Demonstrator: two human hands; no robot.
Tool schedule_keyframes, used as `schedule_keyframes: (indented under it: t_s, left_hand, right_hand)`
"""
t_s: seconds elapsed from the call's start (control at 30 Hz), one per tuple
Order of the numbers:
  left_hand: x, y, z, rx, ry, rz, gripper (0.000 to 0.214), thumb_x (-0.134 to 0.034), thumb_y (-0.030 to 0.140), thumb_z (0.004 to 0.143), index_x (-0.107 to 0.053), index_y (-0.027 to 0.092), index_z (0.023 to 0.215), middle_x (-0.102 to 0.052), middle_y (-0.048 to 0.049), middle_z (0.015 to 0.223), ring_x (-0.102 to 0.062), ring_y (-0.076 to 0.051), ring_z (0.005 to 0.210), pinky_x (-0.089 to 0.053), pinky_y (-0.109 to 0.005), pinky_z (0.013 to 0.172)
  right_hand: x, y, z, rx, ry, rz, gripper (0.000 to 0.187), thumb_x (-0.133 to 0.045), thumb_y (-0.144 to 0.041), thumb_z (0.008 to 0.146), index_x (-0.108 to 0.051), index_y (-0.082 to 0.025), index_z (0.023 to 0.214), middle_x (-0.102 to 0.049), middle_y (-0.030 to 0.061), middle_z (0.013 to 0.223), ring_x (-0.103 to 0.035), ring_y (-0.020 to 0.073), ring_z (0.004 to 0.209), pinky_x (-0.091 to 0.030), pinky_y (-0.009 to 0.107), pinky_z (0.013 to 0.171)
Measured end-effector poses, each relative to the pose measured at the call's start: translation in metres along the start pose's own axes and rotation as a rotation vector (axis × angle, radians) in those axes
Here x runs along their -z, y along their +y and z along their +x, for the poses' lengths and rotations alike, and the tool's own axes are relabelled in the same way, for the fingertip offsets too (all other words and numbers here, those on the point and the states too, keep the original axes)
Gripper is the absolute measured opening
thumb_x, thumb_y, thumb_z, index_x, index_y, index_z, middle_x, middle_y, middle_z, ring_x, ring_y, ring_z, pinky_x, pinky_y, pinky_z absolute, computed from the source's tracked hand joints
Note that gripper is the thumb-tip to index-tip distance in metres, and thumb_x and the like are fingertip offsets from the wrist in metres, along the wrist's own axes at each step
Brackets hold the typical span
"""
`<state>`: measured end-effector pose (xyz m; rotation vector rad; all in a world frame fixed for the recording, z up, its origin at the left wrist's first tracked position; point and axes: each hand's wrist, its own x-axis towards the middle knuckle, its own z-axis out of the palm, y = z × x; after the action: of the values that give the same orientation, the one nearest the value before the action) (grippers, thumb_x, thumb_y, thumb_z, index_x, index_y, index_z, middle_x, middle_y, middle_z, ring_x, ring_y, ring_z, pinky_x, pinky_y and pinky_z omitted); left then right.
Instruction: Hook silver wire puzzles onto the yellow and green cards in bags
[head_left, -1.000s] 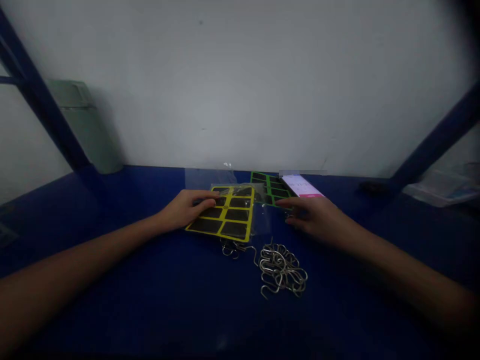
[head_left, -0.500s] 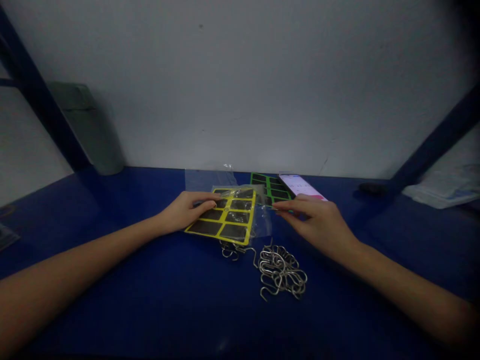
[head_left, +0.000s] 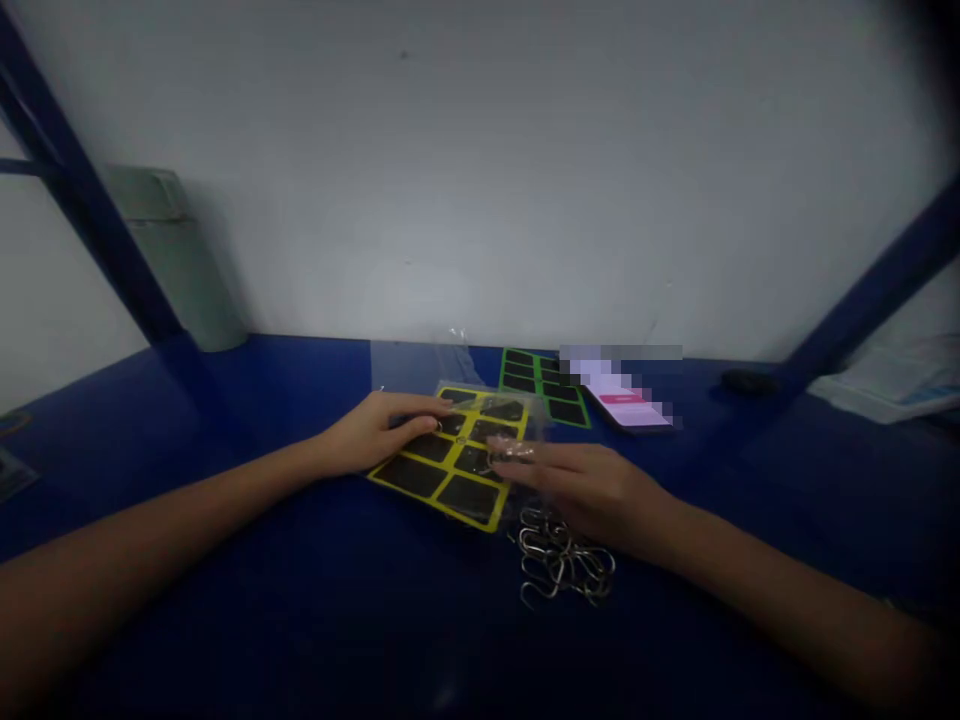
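My left hand (head_left: 375,430) grips a yellow-bordered sheet of dark rectangles (head_left: 431,475) at its left edge, thumb on top. The sheet tilts toward me, with a clear plastic bag (head_left: 536,412) around or over its right part. My right hand (head_left: 592,485) reaches in from the right. Its fingers are together, the tips at the sheet's right side with shiny film over them. Whatever is between those fingertips is too small to make out. Below that hand lies a pile of bent metal hooks (head_left: 559,565), partly hidden by it.
Behind the sheet lie another clear plastic bag (head_left: 405,362), a green-bordered sheet of dark rectangles (head_left: 564,408) and a phone (head_left: 630,400) with a lit screen. A grey-green cylinder (head_left: 187,270) stands at the back left. A dark object (head_left: 750,382) and plastic-wrapped items (head_left: 892,375) are at the right.
My right hand has moved left and toward me, from near the phone onto the yellow-bordered sheet's right side. The sheet's near edge is lower, now hiding the smaller group of hooks. The phone is uncovered.
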<state>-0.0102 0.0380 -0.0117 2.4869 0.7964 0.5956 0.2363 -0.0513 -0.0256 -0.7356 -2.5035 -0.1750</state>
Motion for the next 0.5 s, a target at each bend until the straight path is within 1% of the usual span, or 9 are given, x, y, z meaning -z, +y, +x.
schedule_keyframes:
  t_s: [0.07, 0.13, 0.23, 0.3, 0.37, 0.43, 0.5]
  left_hand:
    - [0.0, 0.0, 0.0, 0.013, 0.004, 0.003, 0.03, -0.042, 0.029, 0.084, -0.055, 0.023, 0.109, -0.056, -0.0015, 0.115, -0.052, -0.014, 0.104, -0.038, -0.029, 0.092]
    - [0.0, -0.001, 0.001, 0.03, 0.015, 0.003, 0.03, -0.041, 0.03, 0.084, -0.056, 0.024, 0.109, -0.057, -0.0014, 0.113, -0.053, -0.015, 0.103, -0.039, -0.028, 0.09]
    - [0.001, -0.003, 0.001, 0.036, 0.025, 0.015, 0.03, -0.04, 0.03, 0.084, -0.056, 0.023, 0.109, -0.057, -0.0012, 0.113, -0.052, -0.014, 0.103, -0.038, -0.027, 0.091]
    - [0.002, -0.006, 0.001, 0.045, 0.027, 0.026, 0.031, -0.04, 0.031, 0.084, -0.057, 0.022, 0.108, -0.058, -0.0013, 0.112, -0.052, -0.014, 0.103, -0.038, -0.027, 0.09]
    - [0.003, -0.009, 0.001, 0.063, 0.031, 0.034, 0.031, -0.04, 0.032, 0.084, -0.057, 0.022, 0.108, -0.058, -0.0014, 0.112, -0.053, -0.015, 0.102, -0.039, -0.026, 0.089]
    - [0.003, -0.011, 0.002, 0.085, 0.041, 0.041, 0.032, -0.04, 0.033, 0.084, -0.056, 0.022, 0.109, -0.058, -0.0012, 0.112, -0.053, -0.015, 0.101, -0.039, -0.026, 0.088]
    - [0.004, -0.012, 0.002, 0.107, 0.062, 0.055, 0.033, -0.039, 0.034, 0.084, -0.056, 0.022, 0.109, -0.058, -0.0012, 0.111, -0.054, -0.015, 0.099, -0.04, -0.026, 0.086]
  right_hand:
    - [0.002, 0.0, -0.001, -0.018, -0.009, -0.022, 0.036, -0.036, -0.003, 0.079, -0.054, -0.014, 0.108, -0.053, 0.009, 0.119, -0.05, 0.0149, 0.107, -0.047, 0.03, 0.087]
    - [0.004, 0.002, -0.003, -0.059, 0.03, -0.015, 0.036, -0.037, -0.003, 0.078, -0.056, -0.016, 0.106, -0.056, 0.008, 0.115, -0.053, 0.0151, 0.103, -0.048, 0.03, 0.085]
    - [0.009, 0.005, -0.006, -0.137, 0.056, 0.121, 0.034, -0.041, -0.005, 0.076, -0.057, -0.02, 0.103, -0.062, 0.0056, 0.103, -0.055, 0.0155, 0.097, -0.047, 0.032, 0.083]
    - [0.012, 0.007, -0.006, -0.21, 0.019, 0.233, 0.036, -0.041, -0.006, 0.074, -0.055, -0.023, 0.104, -0.062, 0.0034, 0.1, -0.055, 0.0158, 0.096, -0.046, 0.033, 0.083]
    - [0.014, 0.007, -0.006, -0.248, -0.053, 0.319, 0.043, -0.039, -0.004, 0.072, -0.052, -0.025, 0.108, -0.059, 0.0023, 0.105, -0.053, 0.0162, 0.099, -0.044, 0.035, 0.086]
    - [0.016, 0.007, -0.006, -0.24, -0.131, 0.374, 0.048, -0.037, -0.003, 0.07, -0.05, -0.025, 0.111, -0.057, 0.0022, 0.109, -0.05, 0.0165, 0.102, -0.041, 0.036, 0.088]
    - [0.017, 0.006, -0.005, -0.224, -0.183, 0.395, 0.049, -0.037, -0.002, 0.07, -0.05, -0.024, 0.112, -0.057, 0.0022, 0.109, -0.05, 0.0161, 0.102, -0.041, 0.036, 0.088]
